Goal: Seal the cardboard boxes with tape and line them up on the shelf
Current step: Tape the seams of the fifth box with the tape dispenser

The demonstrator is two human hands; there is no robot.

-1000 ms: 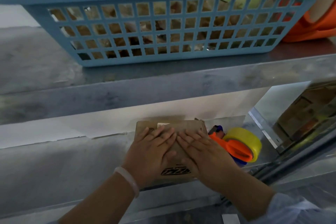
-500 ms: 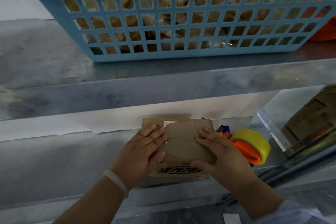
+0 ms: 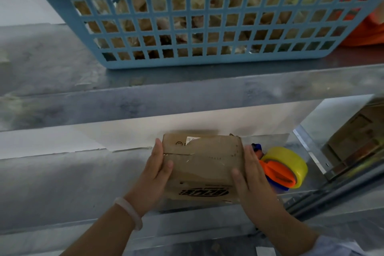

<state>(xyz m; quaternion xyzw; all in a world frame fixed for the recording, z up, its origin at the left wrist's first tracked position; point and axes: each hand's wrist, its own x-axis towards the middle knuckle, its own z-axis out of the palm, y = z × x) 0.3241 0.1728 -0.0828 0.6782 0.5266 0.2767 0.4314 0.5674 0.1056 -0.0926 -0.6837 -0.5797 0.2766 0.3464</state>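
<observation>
Both hands clasp the taped cardboard box (image 3: 203,164) on the lower shelf (image 3: 62,183), near its right end.

L hand (image 3: 154,174) lies along box's left side w/ thumb hooked over the top. R hand (image 3: 251,174) mirrors it on the right side. Box is squeezed btw them, nothing else held. Box base sits close to shelf's front edge, w/ the tape dispenser (image 3: 284,170) just beside R hand. Clear tape over the top seam looks wrinkled. Risks, my guess: sliding box right would knock the dispenser toward the shelf's right end. A hard squeeze could buckle the soft, worn sides and lift the tape. Pulling it forward could tip it off the front edge.
</observation>
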